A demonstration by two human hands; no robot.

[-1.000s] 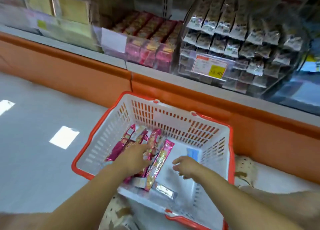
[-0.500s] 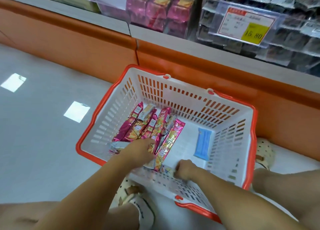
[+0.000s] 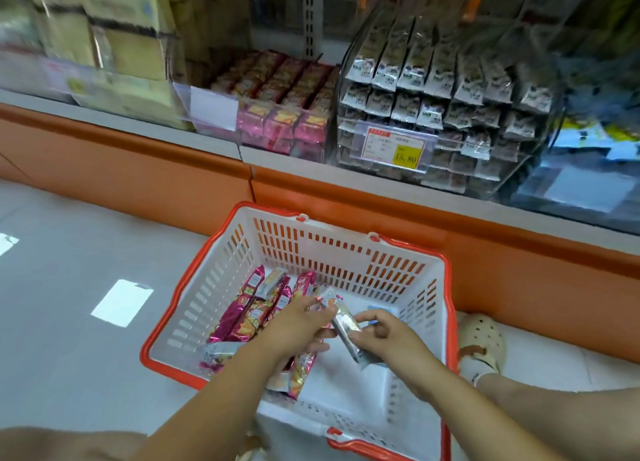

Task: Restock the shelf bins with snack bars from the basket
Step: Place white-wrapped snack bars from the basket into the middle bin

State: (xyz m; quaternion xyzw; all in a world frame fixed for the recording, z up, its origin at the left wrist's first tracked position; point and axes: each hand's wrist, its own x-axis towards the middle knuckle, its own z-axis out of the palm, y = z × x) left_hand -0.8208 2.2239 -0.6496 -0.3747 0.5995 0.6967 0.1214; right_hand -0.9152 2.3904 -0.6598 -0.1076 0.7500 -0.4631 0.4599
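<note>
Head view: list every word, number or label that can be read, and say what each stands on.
"15.80": on the yellow patch of the price tag in front of the silver packets.
Rest of that price tag: too blurred to read.
White label beside the pink packs: nothing readable.
Pink bars in the basket and the silver bar: print too small and blurred.
Silver packets' logos: blurred.

We see a white slotted basket (image 3: 329,249) rimmed orange-red, pink-and-gold snack bars (image 3: 239,318), silver bar (image 3: 346,329), yellow price tag (image 3: 406,156).
</note>
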